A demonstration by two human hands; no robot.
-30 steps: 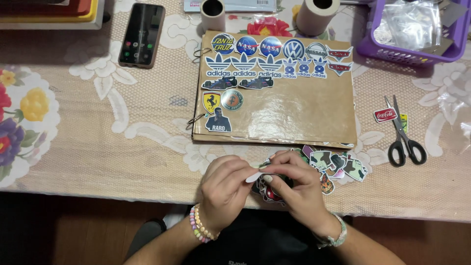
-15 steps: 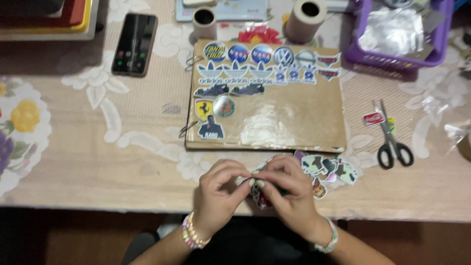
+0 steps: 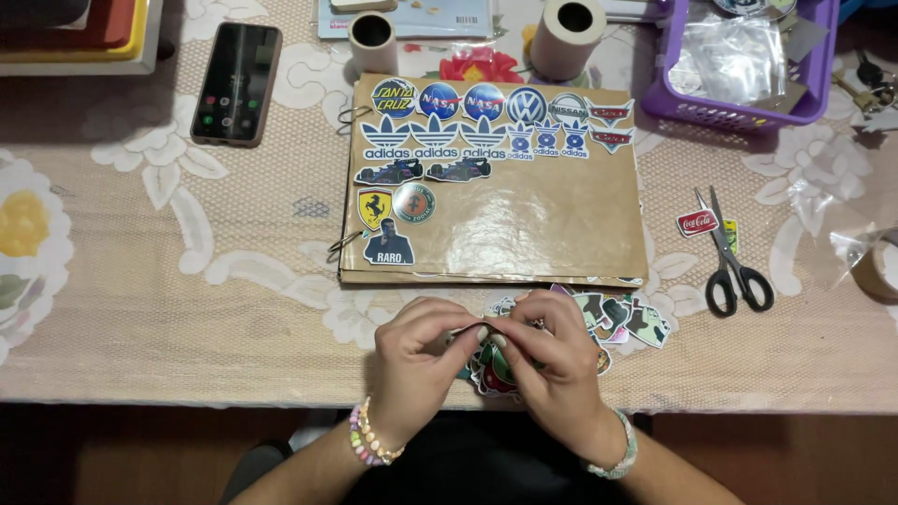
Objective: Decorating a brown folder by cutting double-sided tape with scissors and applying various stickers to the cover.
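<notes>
A small loose sticker point(image 3: 486, 329), mostly hidden by fingertips, is pinched between both hands just above the near edge of the table, right over a heap of colourful die-cut stickers point(image 3: 613, 321) that spreads out to the right. The left hand point(image 3: 421, 360) and the right hand point(image 3: 552, 360) are curled together, thumbs and forefingers closed on the sticker's edge, a grip that suits picking at a backing, though the backing itself cannot be made out. Just beyond the hands lies a brown cardboard-covered album with metal rings point(image 3: 524, 224), its glossy cover already lined with rows of logo stickers along the far edge and left side, the rest bare. To the right, near the heap, rest black-handled scissors point(image 3: 734, 257). Farther off stand two cardboard tape rolls point(image 3: 566, 26), a purple plastic basket point(image 3: 748, 65) and a dark smartphone point(image 3: 237, 82) on the lace-patterned tablecloth point(image 3: 187, 309).
</notes>
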